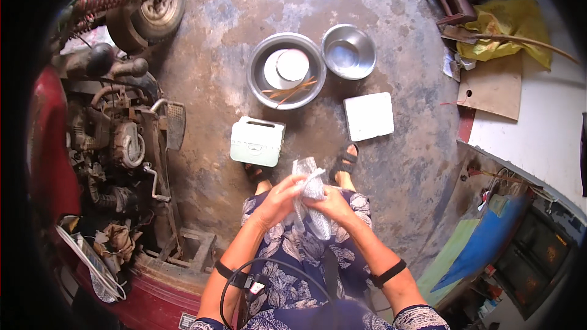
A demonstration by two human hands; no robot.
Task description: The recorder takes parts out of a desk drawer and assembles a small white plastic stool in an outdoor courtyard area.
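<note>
The grey basin (pixel 251 76) holds white dishes (pixel 293 65) and brown sticks (pixel 298 89); a steel pot (pixel 347 56) stands just beside it. The left hand (pixel 280 200) and right hand (pixel 335 205) both grip a cloth (pixel 313 187) above the lap, its folds hiding some fingertips. A pale green box (pixel 257 142) partly covers the left sandal (pixel 257 173). The red vehicle (pixel 55 146) is cut off at left.

Right fingers (pixel 328 200) partly hidden by silvery cloth (pixel 312 189)
</note>
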